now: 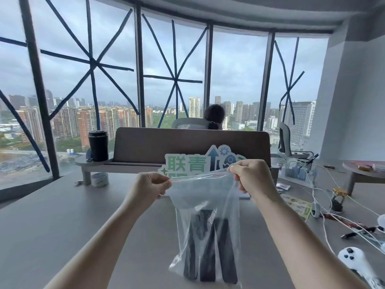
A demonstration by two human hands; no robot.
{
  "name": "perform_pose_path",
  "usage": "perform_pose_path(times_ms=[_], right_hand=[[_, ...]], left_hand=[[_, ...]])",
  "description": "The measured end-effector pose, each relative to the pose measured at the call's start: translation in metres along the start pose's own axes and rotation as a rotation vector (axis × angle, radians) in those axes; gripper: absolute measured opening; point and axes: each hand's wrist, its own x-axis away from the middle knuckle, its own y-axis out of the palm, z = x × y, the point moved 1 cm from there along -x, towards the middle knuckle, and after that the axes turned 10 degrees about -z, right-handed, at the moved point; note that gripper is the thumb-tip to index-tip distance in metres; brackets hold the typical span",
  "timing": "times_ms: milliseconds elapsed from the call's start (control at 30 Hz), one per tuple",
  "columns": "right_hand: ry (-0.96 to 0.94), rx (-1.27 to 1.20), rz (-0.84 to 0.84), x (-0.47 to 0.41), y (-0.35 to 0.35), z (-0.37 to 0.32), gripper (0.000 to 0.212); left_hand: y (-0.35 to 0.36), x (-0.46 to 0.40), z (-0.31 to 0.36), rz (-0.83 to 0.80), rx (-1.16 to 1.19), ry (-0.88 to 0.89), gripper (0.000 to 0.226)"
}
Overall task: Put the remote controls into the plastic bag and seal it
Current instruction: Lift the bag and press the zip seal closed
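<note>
A clear plastic bag (208,195) with a red zip strip along its top hangs upright above the grey table (62,226). Three black remote controls (209,247) stand on end inside it, at the bottom. My left hand (149,185) pinches the left end of the zip strip. My right hand (251,176) pinches the right end, slightly higher. The strip is stretched between them. Whether the strip is pressed together along its length I cannot tell.
A green and white sign (200,161) stands behind the bag against a brown desk divider (187,142). A black cup (98,145) sits on a shelf at left, tape roll (100,179) below. White cables (325,205) and a white controller (354,261) lie at right. A person sits beyond the divider.
</note>
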Motion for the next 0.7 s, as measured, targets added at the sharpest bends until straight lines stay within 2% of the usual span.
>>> perform_pose_path(times_ms=[100, 167, 300, 367, 433, 467, 600, 700], right_hand=[[-0.014, 0.064, 0.039, 0.004, -0.012, -0.002, 0.016], [-0.022, 0.122, 0.081, 0.006, -0.02, -0.004, 0.015], [-0.091, 0.543, 0.177, 0.012, -0.03, -0.009, 0.017], [-0.295, 0.612, 0.052, 0.02, -0.024, -0.019, 0.018], [-0.391, 0.623, -0.222, 0.024, -0.007, -0.026, 0.045], [-0.391, 0.629, -0.302, 0.023, 0.001, -0.026, 0.049], [-0.345, 0.547, -0.271, 0.01, 0.008, -0.028, 0.012], [-0.311, 0.539, -0.333, 0.006, 0.005, -0.033, 0.011]], left_hand=[[0.006, 0.002, 0.003, 0.018, -0.018, 0.021, 0.021], [0.011, 0.003, 0.01, 0.011, -0.03, 0.041, 0.018], [0.025, 0.005, 0.029, 0.017, 0.035, 0.069, 0.011], [0.037, 0.006, 0.041, -0.033, 0.079, 0.082, 0.016], [0.05, 0.009, 0.051, -0.066, 0.085, 0.103, 0.02], [0.055, 0.01, 0.056, -0.074, 0.077, 0.118, 0.021], [0.061, 0.012, 0.064, -0.071, 0.092, 0.164, 0.022], [0.057, 0.012, 0.065, -0.058, 0.115, 0.158, 0.021]])
